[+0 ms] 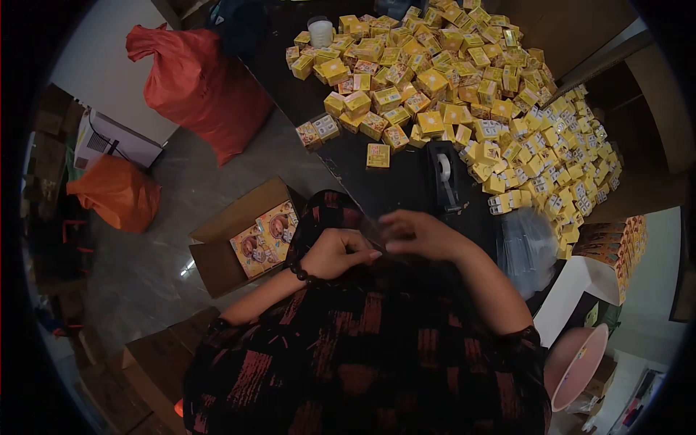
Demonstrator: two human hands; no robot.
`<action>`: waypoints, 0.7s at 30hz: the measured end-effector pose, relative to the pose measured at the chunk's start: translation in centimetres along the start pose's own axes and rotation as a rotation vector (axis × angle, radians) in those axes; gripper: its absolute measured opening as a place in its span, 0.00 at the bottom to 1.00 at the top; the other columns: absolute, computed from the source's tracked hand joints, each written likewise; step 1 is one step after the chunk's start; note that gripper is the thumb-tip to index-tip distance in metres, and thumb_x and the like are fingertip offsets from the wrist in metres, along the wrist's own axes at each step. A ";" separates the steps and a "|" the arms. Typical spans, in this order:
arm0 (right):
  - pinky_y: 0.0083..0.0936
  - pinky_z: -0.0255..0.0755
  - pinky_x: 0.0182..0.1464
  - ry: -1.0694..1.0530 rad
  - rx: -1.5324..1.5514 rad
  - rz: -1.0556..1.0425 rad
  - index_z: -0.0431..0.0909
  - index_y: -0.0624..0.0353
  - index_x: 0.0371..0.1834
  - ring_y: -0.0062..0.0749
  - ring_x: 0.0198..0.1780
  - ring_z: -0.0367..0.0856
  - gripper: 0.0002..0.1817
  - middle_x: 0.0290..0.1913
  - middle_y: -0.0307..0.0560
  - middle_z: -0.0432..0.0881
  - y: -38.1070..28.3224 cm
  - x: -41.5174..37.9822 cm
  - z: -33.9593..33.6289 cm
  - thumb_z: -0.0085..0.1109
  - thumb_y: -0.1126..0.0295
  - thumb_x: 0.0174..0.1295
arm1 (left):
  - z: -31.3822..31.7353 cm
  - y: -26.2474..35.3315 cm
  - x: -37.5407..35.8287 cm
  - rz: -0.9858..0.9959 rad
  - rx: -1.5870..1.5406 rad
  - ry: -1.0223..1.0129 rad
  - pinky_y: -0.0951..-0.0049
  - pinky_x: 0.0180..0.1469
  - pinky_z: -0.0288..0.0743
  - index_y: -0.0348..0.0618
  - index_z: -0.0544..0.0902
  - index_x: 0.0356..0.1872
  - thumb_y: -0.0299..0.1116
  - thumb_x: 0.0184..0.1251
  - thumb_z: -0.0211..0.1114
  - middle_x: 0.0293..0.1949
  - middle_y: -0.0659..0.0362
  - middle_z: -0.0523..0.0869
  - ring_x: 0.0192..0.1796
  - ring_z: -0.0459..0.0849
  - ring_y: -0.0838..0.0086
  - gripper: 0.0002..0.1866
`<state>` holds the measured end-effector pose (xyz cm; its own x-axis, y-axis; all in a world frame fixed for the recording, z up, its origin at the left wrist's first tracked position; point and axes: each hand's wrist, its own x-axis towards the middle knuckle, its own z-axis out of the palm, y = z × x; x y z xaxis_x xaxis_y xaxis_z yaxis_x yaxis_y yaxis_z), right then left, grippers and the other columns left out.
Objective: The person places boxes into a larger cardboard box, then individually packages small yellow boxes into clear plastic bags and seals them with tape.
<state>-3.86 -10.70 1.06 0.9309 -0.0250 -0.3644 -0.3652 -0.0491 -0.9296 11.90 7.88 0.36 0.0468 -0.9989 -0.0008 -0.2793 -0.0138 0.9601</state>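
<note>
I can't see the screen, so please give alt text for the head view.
A person's left hand and right hand close together before patterned clothing; anything held is unclear. Beyond, a dark table bears heaped small yellow boxes and a tape dispenser; leftward are an open carton and a red sack.

Small yellow boxes point(431, 123) heap across the black table point(348, 170).

A head-worn camera looks steeply down past the wearer's patterned shirt point(355, 348) onto both bare hands at close range, facing forward over a black table point(355, 168) heaped with small yellow boxes point(433, 81).
</note>
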 end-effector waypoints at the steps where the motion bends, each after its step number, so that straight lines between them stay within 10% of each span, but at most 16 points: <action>1: 0.28 0.76 0.45 0.219 -0.228 -0.068 0.69 0.61 0.61 0.33 0.52 0.80 0.28 0.51 0.49 0.78 -0.7 1.6 -0.2 0.66 0.70 0.58 | 0.1 -1.2 -1.0 -0.207 -0.279 -0.037 0.78 0.39 0.74 0.42 0.86 0.35 0.33 0.65 0.67 0.35 0.62 0.88 0.34 0.84 0.80 0.06; 4: 0.30 0.75 0.52 0.748 -0.879 -0.415 0.67 0.60 0.62 0.45 0.52 0.79 0.29 0.59 0.52 0.71 -1.3 7.3 -0.8 0.65 0.69 0.56 | 1.4 -5.0 -2.4 -0.345 -0.564 -0.226 0.82 0.38 0.75 0.40 0.85 0.45 0.30 0.67 0.64 0.43 0.62 0.88 0.39 0.84 0.85 0.09; 8: 0.32 0.74 0.53 0.588 -1.058 -0.055 0.66 0.59 0.63 0.51 0.52 0.77 0.33 0.59 0.54 0.70 -0.4 11.1 -1.6 0.68 0.71 0.52 | 0.2 -3.7 -2.7 -0.265 -0.735 -0.299 0.81 0.50 0.75 0.38 0.77 0.59 0.28 0.69 0.61 0.51 0.58 0.85 0.50 0.82 0.82 0.18; 10: 0.29 0.75 0.50 0.660 -0.744 -0.347 0.62 0.57 0.64 0.43 0.52 0.79 0.34 0.60 0.51 0.70 -1.6 9.1 -1.6 0.67 0.78 0.53 | -1.0 -3.5 -2.8 -0.295 -0.832 -0.218 0.80 0.53 0.75 0.38 0.76 0.60 0.27 0.70 0.61 0.53 0.57 0.84 0.51 0.82 0.80 0.19; 13: 0.26 0.75 0.52 0.448 0.061 -0.155 0.60 0.55 0.64 0.33 0.55 0.78 0.36 0.62 0.45 0.67 -4.7 3.6 -0.1 0.64 0.85 0.53 | -4.7 -2.1 -2.8 -0.413 -0.701 0.044 0.77 0.55 0.75 0.37 0.68 0.66 0.28 0.68 0.62 0.57 0.53 0.79 0.56 0.79 0.75 0.26; 21: 0.25 0.72 0.56 0.389 0.336 -0.414 0.60 0.52 0.63 0.27 0.59 0.74 0.32 0.61 0.40 0.65 -3.2 -1.7 4.0 0.58 0.87 0.57 | -0.6 2.6 2.1 -0.001 -0.303 0.254 0.70 0.64 0.67 0.38 0.57 0.72 0.32 0.57 0.73 0.62 0.52 0.73 0.62 0.73 0.72 0.44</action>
<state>-4.30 -6.54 4.42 0.9012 -0.4332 0.0146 0.1026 0.1804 -0.9782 11.82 5.74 2.98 0.2934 -0.9555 0.0308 0.0147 0.0367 0.9992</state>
